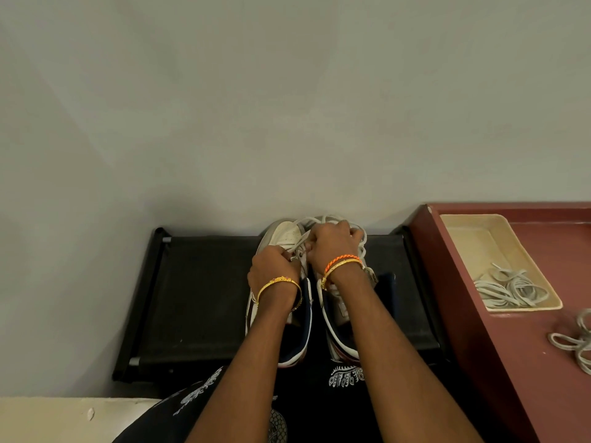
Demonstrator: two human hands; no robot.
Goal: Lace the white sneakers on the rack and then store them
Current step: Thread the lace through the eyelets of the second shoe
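Two white sneakers with navy lining stand side by side, toes to the wall, on the black shoe rack point(198, 289). My left hand point(275, 271) is curled over the lacing area of the left sneaker point(286, 233) and pinches its white lace point(299, 244). My right hand point(331, 244) is curled at the front of the right sneaker point(339, 318), gripping lace loops that spill over the toe against the wall. Both hands hide the eyelets. A gold bangle sits on each wrist.
A maroon cabinet top point(518, 346) stands to the right of the rack. On it is a cream tray point(473, 238) holding a bundle of white laces point(508, 289). More loose laces point(575, 343) lie at the right edge. A grey wall rises behind the rack.
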